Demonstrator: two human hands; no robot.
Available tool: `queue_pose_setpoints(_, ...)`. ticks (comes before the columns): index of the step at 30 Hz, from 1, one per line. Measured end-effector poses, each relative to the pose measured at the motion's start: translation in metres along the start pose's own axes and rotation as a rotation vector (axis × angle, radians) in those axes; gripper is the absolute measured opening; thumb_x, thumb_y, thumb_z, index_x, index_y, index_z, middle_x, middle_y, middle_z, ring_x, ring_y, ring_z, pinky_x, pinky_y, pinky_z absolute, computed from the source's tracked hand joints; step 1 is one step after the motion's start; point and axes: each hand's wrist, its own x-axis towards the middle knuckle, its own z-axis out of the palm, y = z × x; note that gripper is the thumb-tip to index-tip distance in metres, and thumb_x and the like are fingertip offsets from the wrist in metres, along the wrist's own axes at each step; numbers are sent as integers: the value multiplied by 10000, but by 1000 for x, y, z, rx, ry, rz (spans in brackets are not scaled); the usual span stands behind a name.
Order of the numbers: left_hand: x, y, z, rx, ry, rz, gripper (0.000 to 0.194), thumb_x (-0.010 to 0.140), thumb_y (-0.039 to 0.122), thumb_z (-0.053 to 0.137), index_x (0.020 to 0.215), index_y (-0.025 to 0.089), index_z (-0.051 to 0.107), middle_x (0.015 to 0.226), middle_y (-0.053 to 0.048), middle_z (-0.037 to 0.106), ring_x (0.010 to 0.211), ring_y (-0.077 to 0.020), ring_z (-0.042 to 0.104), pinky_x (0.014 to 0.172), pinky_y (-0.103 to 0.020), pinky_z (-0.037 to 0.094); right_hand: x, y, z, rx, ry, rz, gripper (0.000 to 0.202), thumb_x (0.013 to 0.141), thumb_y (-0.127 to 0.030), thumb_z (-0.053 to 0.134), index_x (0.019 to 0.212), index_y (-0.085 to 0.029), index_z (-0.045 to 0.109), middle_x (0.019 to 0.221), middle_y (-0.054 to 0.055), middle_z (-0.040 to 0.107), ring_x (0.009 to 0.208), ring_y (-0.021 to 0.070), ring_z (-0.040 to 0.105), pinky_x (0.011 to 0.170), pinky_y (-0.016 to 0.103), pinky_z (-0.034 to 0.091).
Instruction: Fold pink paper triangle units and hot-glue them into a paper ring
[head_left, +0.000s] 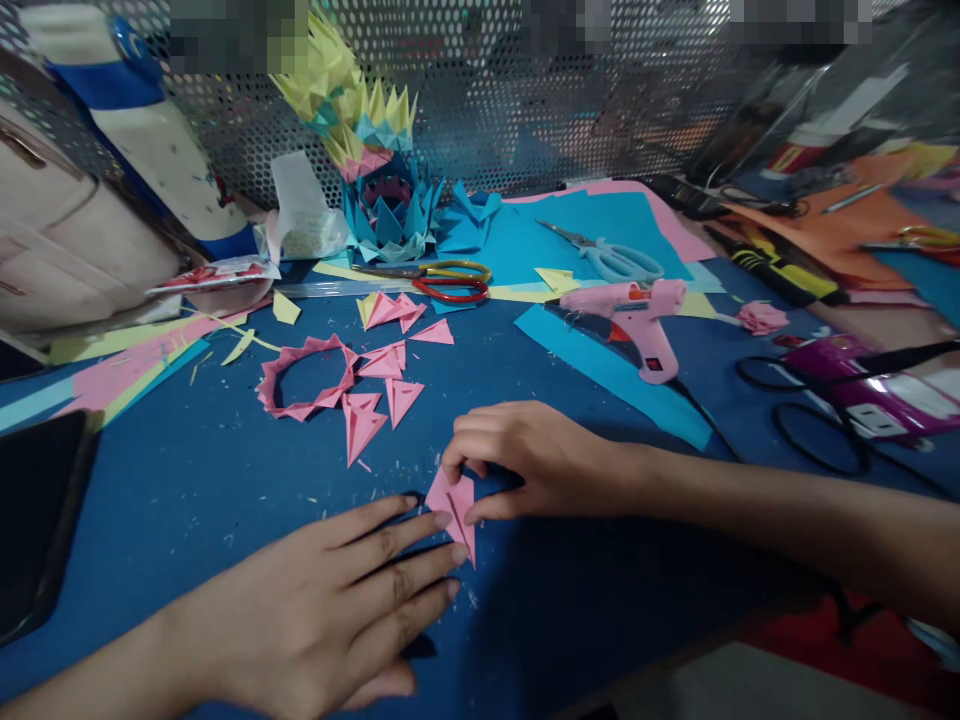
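Observation:
A small kite-shaped piece of folded pink paper [460, 492] with a dark slit down its middle lies on the blue table in front of me. My left hand [330, 585] is stretched out flat, its fingertips resting on the paper's left and lower side. With curled fingers and thumb, my right hand [525, 460] grips the paper at its upper and right edges. Beyond my hands sits a ring of folded pink paper [311, 405]. Several loose pink paper triangles [364, 425] are scattered beside that ring.
A pink glue gun [637, 315] stands right of centre, its cord running behind my right arm. Scissors with red and yellow handles [454, 280] and light blue scissors [622, 257] lie farther back. A yellow and blue paper model [375, 130] leans against the mesh. A dark tablet [37, 520] lies left.

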Motion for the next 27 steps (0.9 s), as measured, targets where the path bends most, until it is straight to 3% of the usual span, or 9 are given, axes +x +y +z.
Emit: queue_pose_setpoints(27,1,-5,-1,-104,-39,3,373,1024,352,460,1248,101,619,1340,-91,628,1273,-245,565,1186,-423,312,0,0,0,-9,6,-9,230,861,-331,741,1002,-174,647,829,-23,588,756,122,537,673,233,361)
